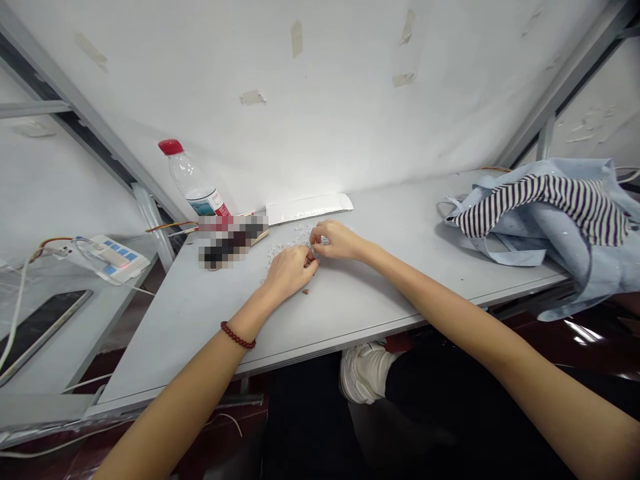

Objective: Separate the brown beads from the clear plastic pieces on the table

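Both of my hands are close together over the middle of the grey table point(380, 273). My left hand point(290, 270) is closed, its fingers curled round something small and dark reddish that I cannot make out. Just right of it, my right hand point(337, 240) has thumb and index finger bent toward each other by the left fingertips. What it pinches, if anything, is too small to tell. Small clear bits point(275, 253) lie scattered around and behind the hands. A little brown piece point(305, 291) rests on the table in front of the left hand.
Behind the hands lies a white strip point(310, 208) along the wall. A red-capped plastic bottle point(193, 177) and a blurred-out object point(233, 243) stand to the left. Farther left are a power strip point(113, 257) and a phone point(45, 320). Blue cloth point(550, 227) hangs over the right edge.
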### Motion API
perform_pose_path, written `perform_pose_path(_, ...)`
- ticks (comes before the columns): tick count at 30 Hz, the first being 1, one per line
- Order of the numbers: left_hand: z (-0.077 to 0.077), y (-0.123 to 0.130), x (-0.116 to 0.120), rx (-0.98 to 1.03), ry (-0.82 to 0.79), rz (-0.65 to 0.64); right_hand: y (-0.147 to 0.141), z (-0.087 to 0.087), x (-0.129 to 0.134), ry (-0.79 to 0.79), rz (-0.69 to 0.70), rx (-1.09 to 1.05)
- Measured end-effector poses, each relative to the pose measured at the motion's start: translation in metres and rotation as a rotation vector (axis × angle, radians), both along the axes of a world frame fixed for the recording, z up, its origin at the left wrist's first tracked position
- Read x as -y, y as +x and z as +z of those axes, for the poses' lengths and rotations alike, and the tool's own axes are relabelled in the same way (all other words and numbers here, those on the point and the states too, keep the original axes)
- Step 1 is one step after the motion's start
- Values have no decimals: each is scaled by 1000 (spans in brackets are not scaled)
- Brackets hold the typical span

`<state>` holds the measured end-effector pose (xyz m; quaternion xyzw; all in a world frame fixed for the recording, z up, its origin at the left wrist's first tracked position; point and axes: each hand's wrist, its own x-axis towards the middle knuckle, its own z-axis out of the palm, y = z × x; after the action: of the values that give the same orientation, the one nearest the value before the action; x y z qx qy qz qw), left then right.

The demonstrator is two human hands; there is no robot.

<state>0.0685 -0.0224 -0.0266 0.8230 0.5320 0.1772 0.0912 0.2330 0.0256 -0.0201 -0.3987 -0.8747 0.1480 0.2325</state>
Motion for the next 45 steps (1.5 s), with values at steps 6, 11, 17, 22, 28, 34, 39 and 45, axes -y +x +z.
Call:
perform_pose_path(6, 4, -4, -3, 225, -102, 27, 1, -1, -2, -1, 39, -63)
perform_pose_path(11, 14, -19, -11, 580, -276, 126, 0, -1, -1, -53, 84, -92)
perform_pose_path(17, 33, -29, -10, 964, -516, 176, -3, -4, 0, -75, 86, 8)
perform_pose_path(22, 38, -29, -10, 1111, -634, 132, -7, -5, 4, 1, 55, 123)
perform_pose_path(28, 32, -30, -14, 1191, -636, 177, -8, -4, 6, 2, 53, 104)
perform_pose_path(34, 32, -29, -14, 1289, -598, 205, -7, 6, 9, -257, 4, -465)
perform_pose_path(39, 25, -26, -15, 1306, -541, 183, -6, 10, 8, -509, 21, -846)
perform_pose_path(45, 15, -20, -17, 1408, -468, 211, -7, 3, 7, -623, 131, -896)
